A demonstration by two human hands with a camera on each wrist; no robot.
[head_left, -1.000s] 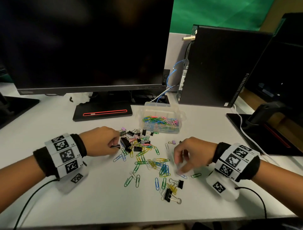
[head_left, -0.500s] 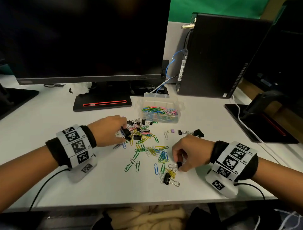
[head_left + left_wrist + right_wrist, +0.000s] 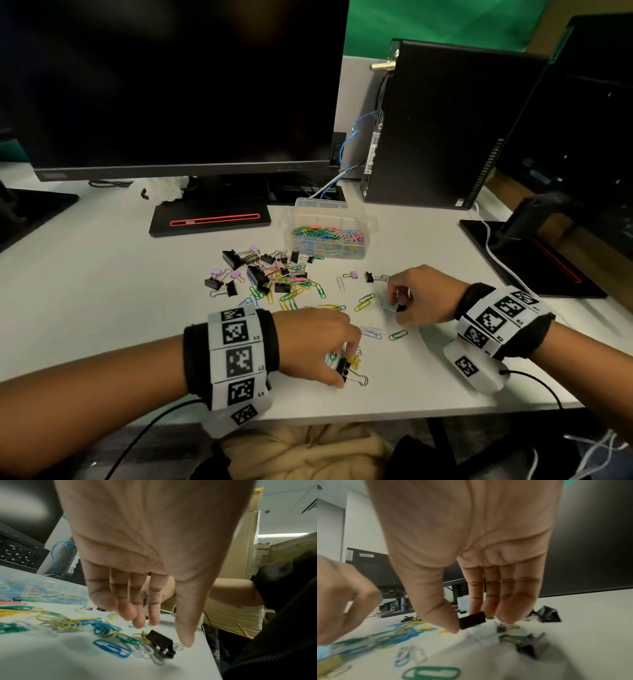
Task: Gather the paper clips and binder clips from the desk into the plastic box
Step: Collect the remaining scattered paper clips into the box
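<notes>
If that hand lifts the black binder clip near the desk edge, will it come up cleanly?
Probably not cleanly: the black binder clip lies tangled with yellow and white paper clips, which may snag its wire handles and trail along. It looks stiff and light, so the left hand should pinch it easily.

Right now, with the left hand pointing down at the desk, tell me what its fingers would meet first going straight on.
Probably the black binder clip: the left hand has its fingertips just above it, among loose paper clips. Whether they touch yet is unclear.
</notes>
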